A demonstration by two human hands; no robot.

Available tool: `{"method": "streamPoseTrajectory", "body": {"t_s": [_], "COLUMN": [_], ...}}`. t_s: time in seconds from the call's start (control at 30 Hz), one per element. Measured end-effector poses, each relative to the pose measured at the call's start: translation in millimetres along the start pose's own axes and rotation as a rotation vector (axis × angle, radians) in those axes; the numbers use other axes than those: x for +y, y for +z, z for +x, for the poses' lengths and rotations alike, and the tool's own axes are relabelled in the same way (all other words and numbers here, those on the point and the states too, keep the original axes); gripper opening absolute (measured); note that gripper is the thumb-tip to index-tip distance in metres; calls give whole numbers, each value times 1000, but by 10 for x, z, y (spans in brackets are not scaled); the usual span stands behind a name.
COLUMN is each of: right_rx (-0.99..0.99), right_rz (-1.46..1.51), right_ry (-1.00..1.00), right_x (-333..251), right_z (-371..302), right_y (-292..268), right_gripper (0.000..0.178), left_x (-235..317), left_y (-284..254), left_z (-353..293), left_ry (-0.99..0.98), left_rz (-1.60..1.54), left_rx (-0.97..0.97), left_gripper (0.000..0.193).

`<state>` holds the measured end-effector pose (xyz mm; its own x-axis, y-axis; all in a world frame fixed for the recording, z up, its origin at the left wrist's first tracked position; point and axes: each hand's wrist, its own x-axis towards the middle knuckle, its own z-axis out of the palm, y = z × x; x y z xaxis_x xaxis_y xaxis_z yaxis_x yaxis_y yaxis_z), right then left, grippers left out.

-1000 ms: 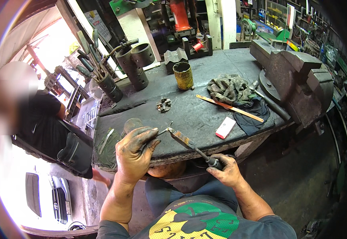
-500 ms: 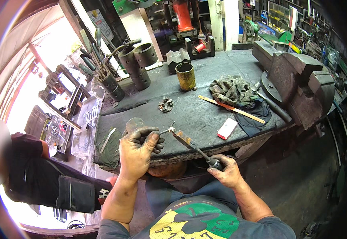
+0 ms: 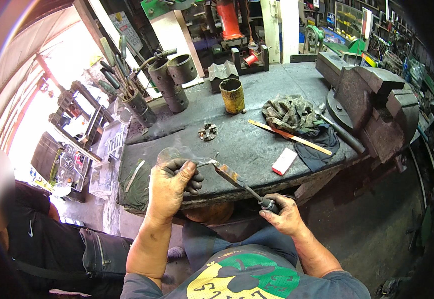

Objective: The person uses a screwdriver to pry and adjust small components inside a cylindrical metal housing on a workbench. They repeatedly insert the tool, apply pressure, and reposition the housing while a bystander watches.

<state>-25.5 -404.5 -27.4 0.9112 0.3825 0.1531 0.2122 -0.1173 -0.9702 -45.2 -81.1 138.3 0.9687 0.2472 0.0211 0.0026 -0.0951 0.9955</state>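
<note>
My right hand point(image 3: 283, 213) is wrapped round the dark handle of a soldering iron point(image 3: 247, 188), whose broad, orange-brown stained end points up and left. My left hand point(image 3: 173, 182) pinches a thin metal rod point(image 3: 205, 163) between thumb and fingers. The rod's far end, with a small bright, bent piece, meets or nearly meets the iron's tip; contact cannot be made out for certain. Pale haze like smoke drifts above my left hand. Both hands are held over the front edge of the dark workbench point(image 3: 152, 144). A small dark slotted metal part point(image 3: 207, 132) lies beyond them.
A yellow-stained can point(image 3: 232, 96), a crumpled rag point(image 3: 289, 113), a wooden-coloured strip point(image 3: 289, 135) and a white-and-red box point(image 3: 284, 161) lie on the bench. A heavy vise point(image 3: 371, 99) stands right. Metal tubes point(image 3: 169, 84) hold tools at left. Another person point(image 3: 57, 239) is close on my left.
Haze now shows above my left hand, which has shifted slightly left and down. The right hand stays nearly still. The person at left has moved nearer the lower edge.
</note>
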Motion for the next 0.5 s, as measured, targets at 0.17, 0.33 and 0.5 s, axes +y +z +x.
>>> {"method": "streamPoseTrajectory", "body": {"t_s": [0.17,0.33,0.5], "right_rx": [-12,-5,-6], "right_rz": [2,47,22], "right_ry": [9,26,-1], "right_x": [3,-2,0], "right_z": [12,15,9], "right_y": [-15,-5,12], "right_gripper": [44,44,44], "left_x": [3,-11,-12], "left_y": [-1,-8,5], "left_z": [-1,6,-1], "left_ry": [-2,1,21], "left_rz": [-17,-30,-26], "left_rx": [1,-13,-16], "left_gripper": [32,33,33]}}
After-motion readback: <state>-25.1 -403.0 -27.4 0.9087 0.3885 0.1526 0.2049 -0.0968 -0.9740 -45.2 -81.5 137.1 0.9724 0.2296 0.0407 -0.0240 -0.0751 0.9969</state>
